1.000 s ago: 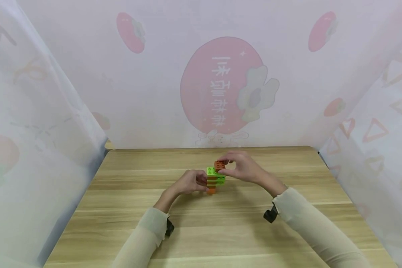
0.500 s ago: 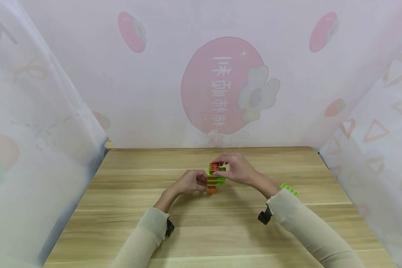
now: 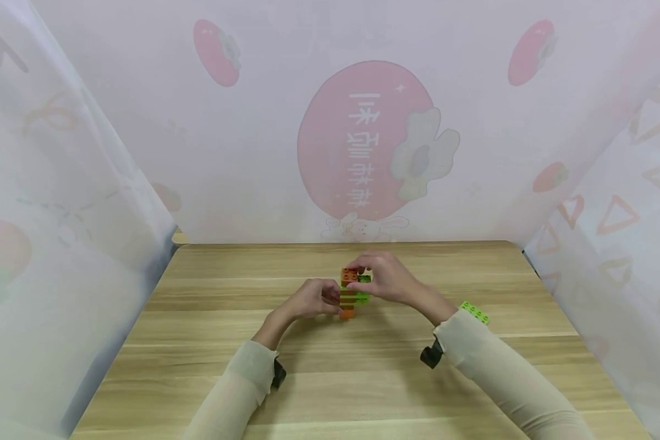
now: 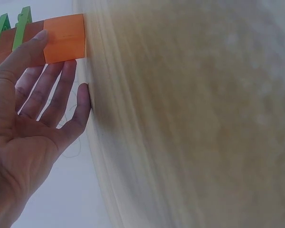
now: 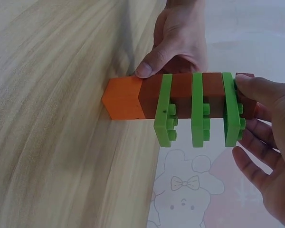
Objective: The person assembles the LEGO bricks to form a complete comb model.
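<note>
A tower of toy building bricks (image 3: pixel 348 299) stands upright on the table. Its base is an orange brick (image 5: pixel 123 99), and above that brown bricks (image 5: pixel 181 92) alternate with thin green plates (image 5: pixel 197 130) whose studded ends jut out to one side. My left hand (image 3: pixel 310 299) holds the tower low down, thumb on one side and fingers on the other. At the top, my right hand (image 3: pixel 390 278) pinches a reddish-brown brick (image 3: pixel 349 275) between thumb and fingers, sitting on the uppermost green plate. Part of that brick is hidden by the fingers.
A loose green studded plate (image 3: pixel 475 312) lies on the wooden table (image 3: pixel 341 391) beside the right sleeve. White printed cloth (image 3: pixel 242 153) closes off the back and both sides. Black wrist mounts (image 3: pixel 431 354) show under the cuffs.
My right hand has moved left with the reddish-brown brick, which now lines up on top of the tower. The loose green plate has come out from behind the right arm. The left hand stays put.
</note>
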Action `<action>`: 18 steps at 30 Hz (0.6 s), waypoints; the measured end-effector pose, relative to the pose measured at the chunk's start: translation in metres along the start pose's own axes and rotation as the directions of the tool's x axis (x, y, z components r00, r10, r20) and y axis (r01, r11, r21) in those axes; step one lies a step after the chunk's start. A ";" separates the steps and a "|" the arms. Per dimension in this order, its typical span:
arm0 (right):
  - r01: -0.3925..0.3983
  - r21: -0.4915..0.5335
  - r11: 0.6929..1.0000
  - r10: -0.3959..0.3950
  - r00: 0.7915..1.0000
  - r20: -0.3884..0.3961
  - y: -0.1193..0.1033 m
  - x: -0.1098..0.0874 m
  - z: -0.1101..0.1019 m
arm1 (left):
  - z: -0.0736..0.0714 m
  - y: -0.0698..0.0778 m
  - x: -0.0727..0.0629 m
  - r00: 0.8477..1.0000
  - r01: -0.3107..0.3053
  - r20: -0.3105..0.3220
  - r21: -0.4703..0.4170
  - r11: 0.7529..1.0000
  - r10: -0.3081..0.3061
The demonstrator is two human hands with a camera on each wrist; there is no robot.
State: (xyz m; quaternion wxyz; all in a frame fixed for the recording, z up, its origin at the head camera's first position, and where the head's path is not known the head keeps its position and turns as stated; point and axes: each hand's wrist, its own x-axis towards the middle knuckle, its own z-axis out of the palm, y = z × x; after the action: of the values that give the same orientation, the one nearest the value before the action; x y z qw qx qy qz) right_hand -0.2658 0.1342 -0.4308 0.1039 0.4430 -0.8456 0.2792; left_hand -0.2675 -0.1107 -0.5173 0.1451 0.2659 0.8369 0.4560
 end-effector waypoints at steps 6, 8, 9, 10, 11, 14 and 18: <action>-0.042 0.026 0.999 0.042 0.999 0.024 -0.004 0.002 -0.002 | 0.001 -0.001 0.000 1.000 0.006 -0.002 -0.001 1.000 -0.006; -0.059 0.026 0.998 0.058 0.998 0.036 -0.005 0.004 -0.004 | 0.001 -0.002 0.001 1.000 0.009 -0.003 0.001 1.000 -0.009; -0.066 0.024 0.998 0.065 0.997 0.043 -0.006 0.004 -0.004 | 0.001 -0.002 0.001 1.000 0.010 -0.003 0.000 1.000 -0.010; -0.070 0.022 0.997 0.069 0.996 0.051 -0.006 0.005 -0.004 | 0.001 -0.002 0.001 1.000 0.010 -0.003 0.000 1.000 -0.010; -0.076 0.018 0.997 0.075 0.995 0.059 -0.006 0.006 -0.005 | 0.000 -0.002 0.001 1.000 0.010 -0.002 0.001 1.000 -0.010; -0.092 0.006 0.996 0.091 0.993 0.078 -0.006 0.007 -0.005 | 0.000 -0.002 0.001 1.000 0.007 -0.001 -0.002 1.000 -0.007; -0.103 0.012 0.995 0.101 0.991 0.088 -0.006 0.008 -0.005 | 0.000 -0.001 0.001 1.000 0.002 0.001 0.000 1.000 -0.002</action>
State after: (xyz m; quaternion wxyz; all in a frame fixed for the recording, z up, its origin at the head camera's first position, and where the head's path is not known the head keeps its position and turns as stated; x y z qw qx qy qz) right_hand -0.2658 0.1284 -0.4210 0.0488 0.4118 -0.8686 0.2714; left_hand -0.2688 -0.1104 -0.5186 0.1460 0.2651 0.8371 0.4557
